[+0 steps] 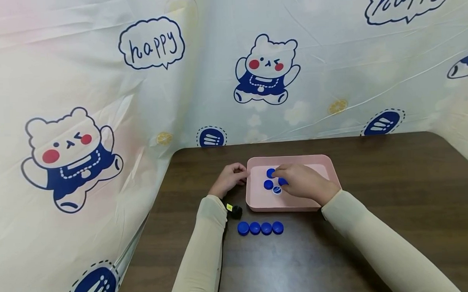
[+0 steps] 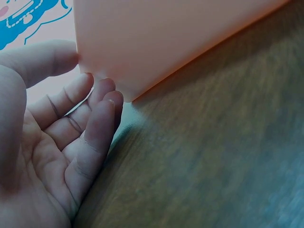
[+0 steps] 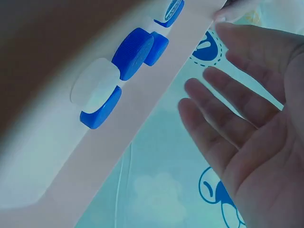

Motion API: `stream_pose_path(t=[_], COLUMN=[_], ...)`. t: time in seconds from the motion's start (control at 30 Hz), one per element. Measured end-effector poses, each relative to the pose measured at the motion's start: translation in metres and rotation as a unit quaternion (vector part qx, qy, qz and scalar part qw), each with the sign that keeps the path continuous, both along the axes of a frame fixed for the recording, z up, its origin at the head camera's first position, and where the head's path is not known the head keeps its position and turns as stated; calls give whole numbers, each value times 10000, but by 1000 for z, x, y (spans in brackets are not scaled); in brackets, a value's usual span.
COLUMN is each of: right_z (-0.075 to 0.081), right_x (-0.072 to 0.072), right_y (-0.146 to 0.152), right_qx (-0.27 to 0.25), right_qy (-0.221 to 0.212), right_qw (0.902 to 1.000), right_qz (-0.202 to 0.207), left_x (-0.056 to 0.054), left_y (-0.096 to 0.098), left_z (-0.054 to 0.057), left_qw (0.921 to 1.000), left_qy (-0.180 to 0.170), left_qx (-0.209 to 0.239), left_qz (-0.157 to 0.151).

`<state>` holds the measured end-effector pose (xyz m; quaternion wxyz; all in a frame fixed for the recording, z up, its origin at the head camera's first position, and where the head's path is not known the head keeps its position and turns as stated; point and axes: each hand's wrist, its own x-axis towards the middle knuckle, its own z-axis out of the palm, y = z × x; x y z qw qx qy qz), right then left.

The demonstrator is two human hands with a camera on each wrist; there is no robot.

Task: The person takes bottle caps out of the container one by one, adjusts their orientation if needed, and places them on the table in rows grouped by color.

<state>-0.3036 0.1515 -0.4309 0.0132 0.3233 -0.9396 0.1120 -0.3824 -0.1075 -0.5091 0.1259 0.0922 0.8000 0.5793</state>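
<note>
On the dark wood-grained table (image 1: 398, 192) I see a smooth pink tray (image 1: 254, 200). The left hand (image 1: 229, 179) touches its left edge, fingers loose, not gripping, perhaps to steady it. The right hand (image 1: 306, 182), fingers spread and visibly holding nothing, is over round blue caps (image 1: 268, 185) inside. Nearer, four plastic caps (image 1: 265, 228) make a row, seemingly for order.

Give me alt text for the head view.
The bare right grip is over blue caps in a pink tray; the left grip touches the tray's left edge. Four more blue caps sit in a row in front, on the dark table.
</note>
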Motion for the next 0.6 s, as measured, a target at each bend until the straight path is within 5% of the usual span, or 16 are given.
stream_pose_path(t=[0.6], right_z=[2], right_x=[-4], right_y=[-1], right_qx=[483], right_qy=[-984], right_qw=[9919], right_qz=[-640], left_x=[0], left_y=[0], left_z=[-1], left_qw=[10000], left_qy=[-8], left_qx=[5], left_qz=[-8])
